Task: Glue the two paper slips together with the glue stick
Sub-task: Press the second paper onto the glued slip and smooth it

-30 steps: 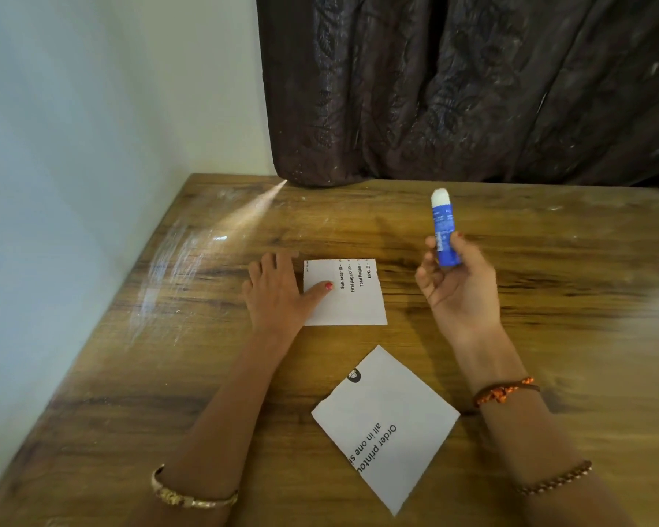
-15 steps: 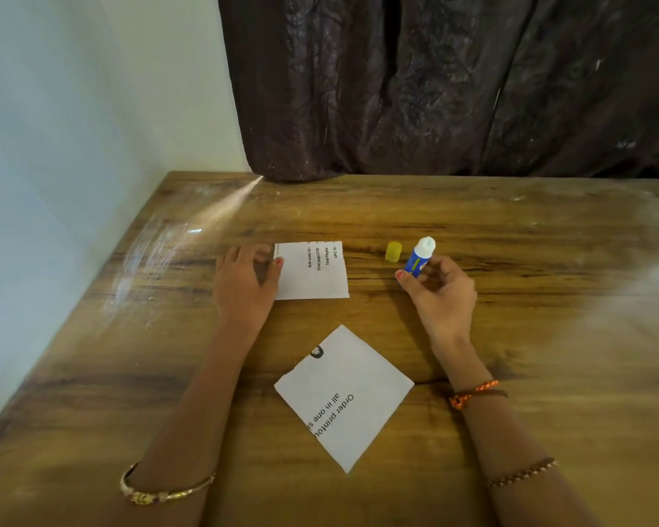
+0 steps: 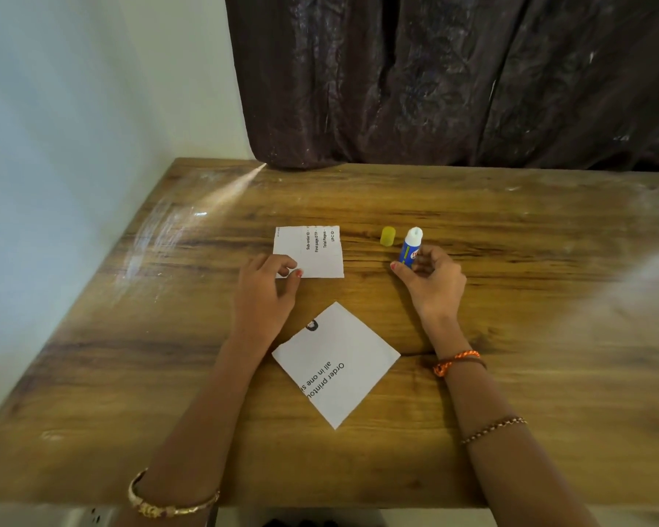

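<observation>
Two white printed paper slips lie on the wooden table (image 3: 548, 298). The far slip (image 3: 314, 249) lies flat and square to me; my left hand (image 3: 267, 294) pinches its near left corner. The near slip (image 3: 339, 363) lies turned like a diamond between my forearms, untouched. My right hand (image 3: 430, 283) grips the blue glue stick (image 3: 409, 247), which leans with its white uncapped tip up and away from me. The yellow cap (image 3: 387, 236) lies on the table just left of the stick.
A dark curtain (image 3: 453, 78) hangs behind the table's far edge. A pale wall (image 3: 73, 146) runs along the left side. The table's near edge crosses the bottom of the view.
My right hand has brought the glue stick down from the air to just above the table by the cap. My left hand has slid from the slip's left edge to its near corner.
</observation>
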